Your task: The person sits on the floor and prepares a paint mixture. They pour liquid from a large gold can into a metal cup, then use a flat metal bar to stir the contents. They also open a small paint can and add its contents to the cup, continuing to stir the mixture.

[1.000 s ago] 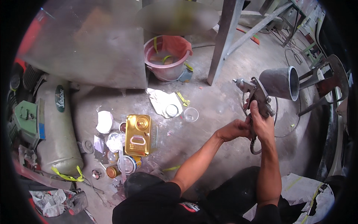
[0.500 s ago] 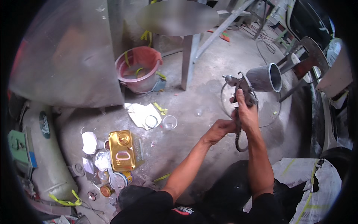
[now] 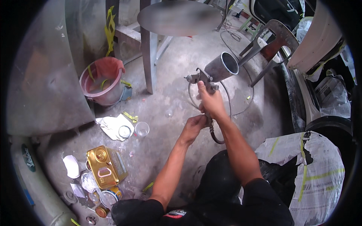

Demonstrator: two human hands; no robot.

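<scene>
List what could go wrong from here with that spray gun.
The cup is open-topped and tilted, so anything inside might spill. The left hand works at the hose joint under the spray gun while the right hand grips near the trigger; an accidental squeeze could spray.

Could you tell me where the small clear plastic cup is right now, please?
In the head view, the clear plastic cup stands on the concrete floor at centre-left, just right of the crumpled white paper, below the pink bucket.
</scene>
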